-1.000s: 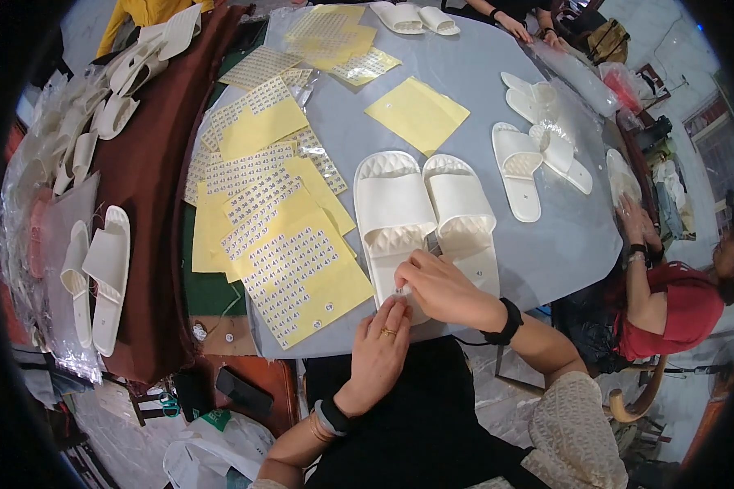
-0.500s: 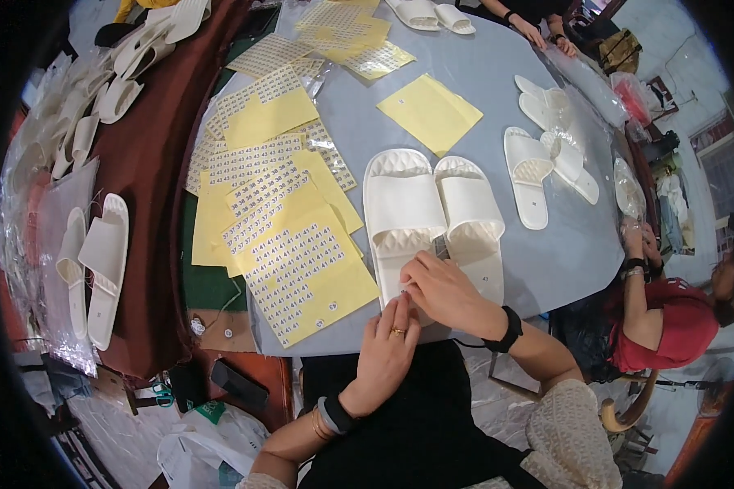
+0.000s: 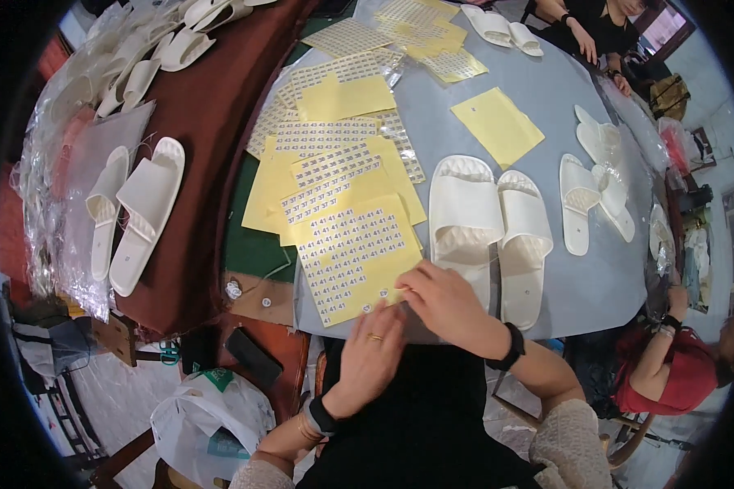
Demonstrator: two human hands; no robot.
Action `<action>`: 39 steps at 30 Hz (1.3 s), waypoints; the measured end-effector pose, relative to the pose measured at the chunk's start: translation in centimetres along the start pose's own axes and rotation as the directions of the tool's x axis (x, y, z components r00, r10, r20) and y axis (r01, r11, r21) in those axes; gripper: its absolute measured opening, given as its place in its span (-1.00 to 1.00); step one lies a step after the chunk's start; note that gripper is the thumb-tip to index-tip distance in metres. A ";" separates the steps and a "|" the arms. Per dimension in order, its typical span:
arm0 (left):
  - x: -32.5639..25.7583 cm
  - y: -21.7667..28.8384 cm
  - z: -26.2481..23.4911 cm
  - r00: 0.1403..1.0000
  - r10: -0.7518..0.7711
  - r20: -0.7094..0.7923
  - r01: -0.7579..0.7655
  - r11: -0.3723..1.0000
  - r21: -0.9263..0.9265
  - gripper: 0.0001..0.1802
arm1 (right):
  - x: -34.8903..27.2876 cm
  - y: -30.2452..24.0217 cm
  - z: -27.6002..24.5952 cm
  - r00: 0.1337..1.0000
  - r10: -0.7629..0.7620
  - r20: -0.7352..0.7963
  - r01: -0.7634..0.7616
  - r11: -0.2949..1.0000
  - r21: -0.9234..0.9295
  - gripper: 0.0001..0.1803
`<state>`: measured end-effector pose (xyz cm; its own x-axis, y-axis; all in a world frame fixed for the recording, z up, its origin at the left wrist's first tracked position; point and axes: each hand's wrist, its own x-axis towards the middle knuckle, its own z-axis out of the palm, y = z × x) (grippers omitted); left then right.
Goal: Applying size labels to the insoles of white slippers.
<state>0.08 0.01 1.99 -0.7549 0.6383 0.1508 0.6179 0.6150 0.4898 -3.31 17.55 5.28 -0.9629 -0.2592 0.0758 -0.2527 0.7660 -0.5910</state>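
Observation:
A yellow sticker sheet (image 3: 383, 277) with rows of small printed labels lies at the front of the grey table, its lower right part bare but for a few loose labels. My right hand (image 3: 448, 306) comes in from the right and pinches at the sheet's lower right corner. Fingertips of my left hand (image 3: 373, 359) close on the sheet's lower edge, right beside the right fingers. Any label between the fingers is too small to make out. Just right of the hands, a pair of white slides, the left slide (image 3: 465, 196) and the right slide (image 3: 523, 228), rests toes toward me.
More label sheets (image 3: 334, 130) overlap to the left and back. A blank yellow sheet (image 3: 497, 126) lies beyond the slides. Other white slides (image 3: 577, 204) stand at right; more (image 3: 147, 216) sit on the brown-covered surface at left. Co-workers' hands (image 3: 583, 41) show at the table's far and right edges.
Both hands have moved left from the white slide to the corner of the sticker sheet. The view has shifted, so the table's things appear farther right.

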 end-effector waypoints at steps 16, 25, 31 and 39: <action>-0.8 -2.4 -0.2 0.973 -0.231 0.016 0.223 0.952 0.209 -0.16 | 2.8 -2.3 4.7 0.995 0.102 0.005 -0.100 0.985 -0.140 -0.82; -0.6 -2.2 -0.3 0.978 -0.207 -0.008 0.202 0.944 0.260 -0.17 | 3.2 -1.8 5.0 0.997 0.070 -0.026 -0.072 0.994 -0.088 -0.85; -0.4 -2.2 -0.3 0.983 -0.182 -0.036 0.186 0.962 0.203 -0.18 | 3.5 -1.5 3.4 0.986 0.148 -0.081 -0.139 0.984 0.111 -0.90; 0.4 -2.2 -1.1 0.967 -0.257 0.006 0.255 0.963 0.092 -0.21 | -5.2 2.8 -4.7 0.918 0.308 -0.250 -0.181 0.886 0.428 -0.86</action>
<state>-1.79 -1.60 1.96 -0.8868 0.4619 0.0150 0.4225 0.7972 0.4312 0.53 23.81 6.95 -0.9855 0.1447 0.0881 -0.0092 0.4736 -0.8807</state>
